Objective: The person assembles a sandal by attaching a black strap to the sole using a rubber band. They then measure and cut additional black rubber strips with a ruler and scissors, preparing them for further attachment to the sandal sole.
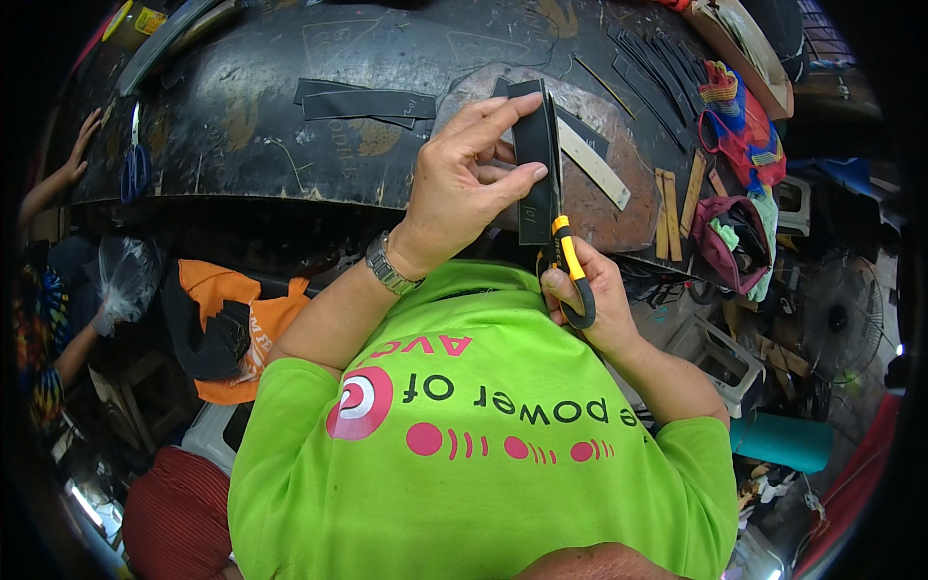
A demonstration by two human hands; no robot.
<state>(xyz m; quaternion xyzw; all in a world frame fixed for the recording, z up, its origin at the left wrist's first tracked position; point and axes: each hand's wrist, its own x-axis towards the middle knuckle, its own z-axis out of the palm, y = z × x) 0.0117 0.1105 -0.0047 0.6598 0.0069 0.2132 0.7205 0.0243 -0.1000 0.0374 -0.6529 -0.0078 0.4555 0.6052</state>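
Note:
My left hand (462, 172) pinches a black strip (535, 215) of flat sheet material between thumb and fingers, upright above the table's near edge. My right hand (607, 302) grips scissors with yellow-and-black handles (570, 261). Their blades point away from me and run along the strip's right side; whether they are cutting into it cannot be made out. Behind the strip lies a worn brown slab (633, 208) with a pale flat stick (594, 166) on it. Left of the slab, several black strips (362, 104) overlap on the table.
The dark table (232, 106) curves across the far side. More black strips (657, 72), wooden sticks (668, 215) and a maroon pouch (732, 244) are at right. Blue-handled scissors (136, 172) lie at left, near another person's hand (83, 147). A fan (839, 314) stands far right.

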